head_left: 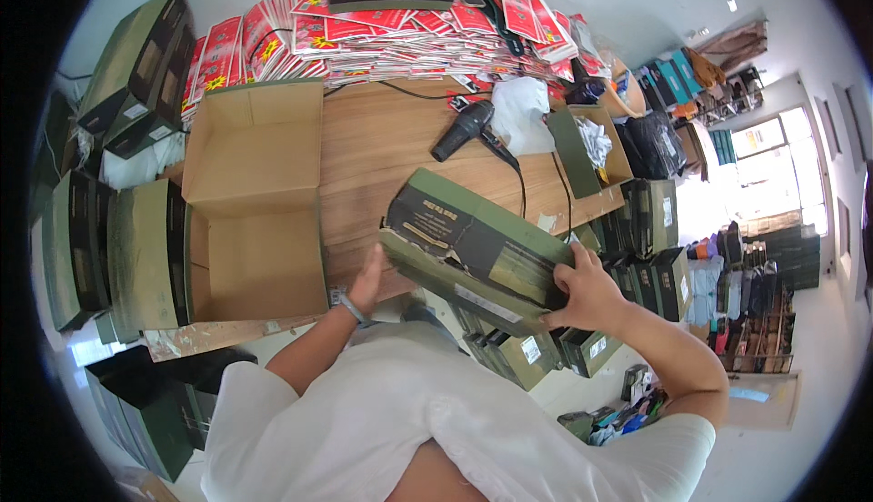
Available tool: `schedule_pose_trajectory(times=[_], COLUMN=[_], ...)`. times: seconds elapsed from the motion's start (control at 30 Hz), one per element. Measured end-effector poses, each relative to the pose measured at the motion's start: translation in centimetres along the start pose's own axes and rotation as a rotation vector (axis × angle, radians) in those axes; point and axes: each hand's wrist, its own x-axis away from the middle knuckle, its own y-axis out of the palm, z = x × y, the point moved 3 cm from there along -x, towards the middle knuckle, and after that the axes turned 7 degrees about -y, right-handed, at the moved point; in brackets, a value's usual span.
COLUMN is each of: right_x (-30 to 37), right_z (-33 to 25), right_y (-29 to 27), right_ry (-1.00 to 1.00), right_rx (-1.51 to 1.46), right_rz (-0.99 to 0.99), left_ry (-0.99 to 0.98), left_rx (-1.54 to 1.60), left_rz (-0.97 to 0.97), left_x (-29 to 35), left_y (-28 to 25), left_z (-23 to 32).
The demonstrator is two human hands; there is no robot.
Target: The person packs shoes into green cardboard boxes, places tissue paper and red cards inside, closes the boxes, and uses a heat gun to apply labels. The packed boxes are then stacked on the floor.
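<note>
A green and black shoebox (482, 238) is tilted over the table's front edge, its dark side torn along one edge. My right hand (582, 293) grips its right end, thumb and fingers around the corner. Close to the box's left lower corner, my left hand (367, 281) has its fingers stretched out; whether they touch the cardboard I cannot tell. To the left on the table lies an opened shoebox (255, 256), bare brown inside, with its lid folded back.
A black hair dryer (464, 131) with a cord lies on the wooden table (364, 152) beside white paper (521, 115). Red printed cards (364, 56) are piled along the back. A small open box (582, 152) stands right. Shoeboxes are stacked left (136, 75) and below right (518, 356).
</note>
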Motion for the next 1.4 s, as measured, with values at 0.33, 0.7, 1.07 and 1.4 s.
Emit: schedule_pose_trajectory(times=[0.33, 0.7, 1.07, 1.4], right_x=[-19.8, -36.8, -47.5, -41.9], right_z=[11.6, 23.1, 27.7, 23.3], right_y=[7.4, 13.6, 17.6, 12.8], right_ry=[-0.459, -0.113, 0.131, -0.144], right_rx=[-0.382, -0.367, -0.163, -0.086], right_rz=[-0.145, 0.456, 0.186, 0.809], left_ry=[0.536, 0.414, 0.387, 0.256], left_rx=[-1.242, -1.186, -0.954, -0.792], left_rz=[0.774, 1.112, 1.271, 1.062], left_x=[4.2, -3.8, -1.6, -2.9], left_y=[1.0, -3.4, -1.1, -6.4], left_z=[3.5, 0.4, -3.8, -3.4])
